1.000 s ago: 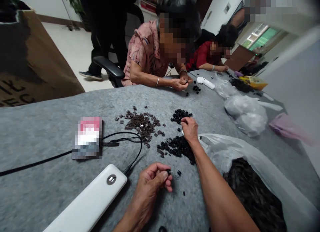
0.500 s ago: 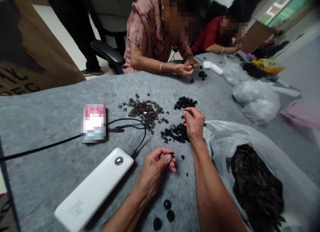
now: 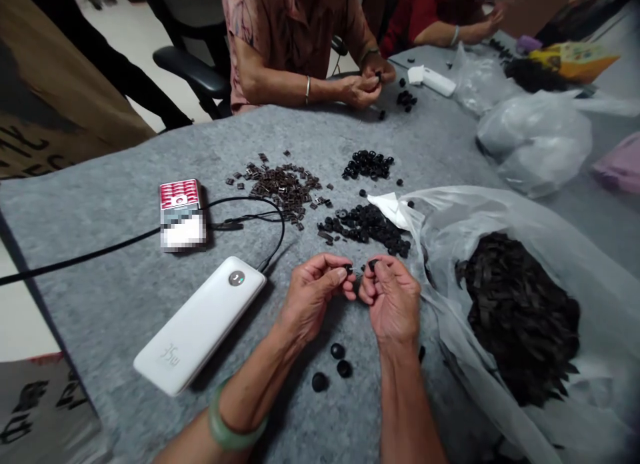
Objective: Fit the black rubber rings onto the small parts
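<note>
My left hand [image 3: 320, 287] is closed in a pinch on a small black part [image 3: 349, 269], its exact kind too small to tell. Close beside it, my right hand [image 3: 393, 294] pinches a small round black piece [image 3: 373, 265]. The fingertips of both hands nearly meet. Beyond them lies a heap of black round pieces [image 3: 370, 224], with a second pile of shiny black rings [image 3: 369, 165] farther off. Small flat dark brown pieces [image 3: 287, 187] are scattered to the left of that pile. Three black domed pieces [image 3: 337, 351] rest on the grey felt cloth [image 3: 300, 411] nearer me.
A white power bank [image 3: 200, 327] with a black cable [image 3: 100, 251] lies left, near a red-and-white box [image 3: 181, 214]. On the right, an open plastic bag [image 3: 450, 204] holds black strips [image 3: 520, 317]. Across the table, a co-worker's hands [image 3: 363, 87] hold a small black part.
My right hand has come back from the piles to my left hand, holding a small black piece. A white paper-like piece beside the heap is now uncovered. The view has tilted down.
</note>
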A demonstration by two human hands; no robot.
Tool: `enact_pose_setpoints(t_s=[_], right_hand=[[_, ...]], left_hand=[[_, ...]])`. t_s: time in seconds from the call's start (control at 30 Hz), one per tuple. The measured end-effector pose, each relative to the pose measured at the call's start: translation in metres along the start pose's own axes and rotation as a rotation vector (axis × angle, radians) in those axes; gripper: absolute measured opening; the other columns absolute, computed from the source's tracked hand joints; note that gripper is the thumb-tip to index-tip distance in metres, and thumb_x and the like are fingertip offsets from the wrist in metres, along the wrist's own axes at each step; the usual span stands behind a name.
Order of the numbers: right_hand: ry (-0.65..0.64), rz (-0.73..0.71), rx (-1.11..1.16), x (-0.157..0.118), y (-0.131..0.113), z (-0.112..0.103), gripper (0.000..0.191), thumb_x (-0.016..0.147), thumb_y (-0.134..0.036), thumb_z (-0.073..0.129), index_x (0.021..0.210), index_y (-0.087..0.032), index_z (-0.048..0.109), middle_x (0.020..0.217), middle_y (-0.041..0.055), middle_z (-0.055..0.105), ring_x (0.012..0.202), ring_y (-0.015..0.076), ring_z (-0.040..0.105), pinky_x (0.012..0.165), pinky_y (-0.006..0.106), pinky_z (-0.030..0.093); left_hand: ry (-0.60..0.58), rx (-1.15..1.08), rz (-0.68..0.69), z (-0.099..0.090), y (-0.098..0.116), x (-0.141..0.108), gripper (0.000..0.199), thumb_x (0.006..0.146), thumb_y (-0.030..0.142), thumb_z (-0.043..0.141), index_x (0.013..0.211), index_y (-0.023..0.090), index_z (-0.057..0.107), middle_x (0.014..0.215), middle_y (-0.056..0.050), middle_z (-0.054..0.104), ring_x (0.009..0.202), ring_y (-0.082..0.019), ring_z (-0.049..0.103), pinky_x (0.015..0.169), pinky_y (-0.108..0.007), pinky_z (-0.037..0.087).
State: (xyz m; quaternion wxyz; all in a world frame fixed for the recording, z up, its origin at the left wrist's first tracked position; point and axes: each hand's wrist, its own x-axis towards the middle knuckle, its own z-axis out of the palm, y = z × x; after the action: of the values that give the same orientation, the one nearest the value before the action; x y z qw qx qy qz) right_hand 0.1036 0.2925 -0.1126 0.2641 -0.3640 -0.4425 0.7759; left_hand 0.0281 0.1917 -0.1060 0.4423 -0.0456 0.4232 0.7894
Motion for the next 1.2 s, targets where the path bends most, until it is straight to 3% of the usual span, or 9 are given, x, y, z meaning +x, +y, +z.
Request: enact_pose_setpoints(t_s=[0.17,0.4,0.5,0.67,0.9,1.2], right_hand=[[-0.077,-0.047,-0.034,0.002,0.004,-0.015,0.035,0.075,-0.041,0.076,0.095,-0.014,0.065,0.069,-0.0021,0.054,0.054,0.0029,0.049,0.044,0.015,0.037],[-0.271,-0.234,-0.275,0.002,0.010,-0.031,0.028,0.091,-0.036,0.065,0.113,-0.021,0.074,0.106,0.0042,0.060,0.076,0.0043,0.058,0.061,0.019,0.048],[-0.278,-0.192,-0.251,0.002,0.010,-0.031,0.031,0.088,-0.036,0.069,0.114,-0.020,0.069,0.096,0.0020,0.061,0.071,0.0037,0.058,0.060,0.018,0.048],[-0.275,-0.037,-0.096,0.001,0.005,-0.022,0.034,0.081,-0.038,0.071,0.100,-0.015,0.054,0.070,-0.0025,0.057,0.061,0.0061,0.058,0.054,0.017,0.048],[-0.311,0.101,-0.026,0.000,-0.001,-0.015,0.039,0.079,-0.042,0.071,0.100,-0.015,0.052,0.067,-0.0004,0.060,0.057,0.0091,0.060,0.048,0.018,0.044],[-0.308,0.090,-0.067,-0.001,0.003,-0.015,0.037,0.081,-0.043,0.069,0.100,-0.015,0.055,0.068,0.0002,0.060,0.059,0.0085,0.059,0.049,0.017,0.042]], left_hand=[[0.001,0.083,0.021,0.001,0.000,0.000,0.029,0.068,0.025,0.086,0.088,0.009,0.072,0.073,-0.006,0.071,0.063,-0.011,0.064,0.060,-0.024,0.055],[-0.009,0.138,0.046,-0.001,-0.002,0.001,0.023,0.073,0.023,0.081,0.090,0.011,0.072,0.075,-0.006,0.073,0.063,-0.010,0.066,0.063,-0.023,0.055],[-0.016,0.150,0.063,0.000,-0.003,0.000,0.023,0.074,0.022,0.080,0.091,0.010,0.072,0.075,-0.006,0.074,0.063,-0.011,0.066,0.063,-0.023,0.056],[-0.064,0.151,0.101,0.003,-0.004,-0.003,0.020,0.077,0.021,0.077,0.091,0.009,0.070,0.072,-0.006,0.074,0.062,-0.011,0.066,0.065,-0.024,0.054],[-0.107,0.172,0.141,0.006,-0.005,-0.005,0.016,0.081,0.024,0.075,0.089,0.011,0.069,0.069,-0.005,0.072,0.060,-0.013,0.067,0.061,-0.024,0.053],[-0.102,0.237,0.185,0.006,-0.005,-0.007,0.016,0.083,0.026,0.073,0.089,0.011,0.070,0.069,-0.004,0.072,0.058,-0.013,0.067,0.061,-0.024,0.054]])
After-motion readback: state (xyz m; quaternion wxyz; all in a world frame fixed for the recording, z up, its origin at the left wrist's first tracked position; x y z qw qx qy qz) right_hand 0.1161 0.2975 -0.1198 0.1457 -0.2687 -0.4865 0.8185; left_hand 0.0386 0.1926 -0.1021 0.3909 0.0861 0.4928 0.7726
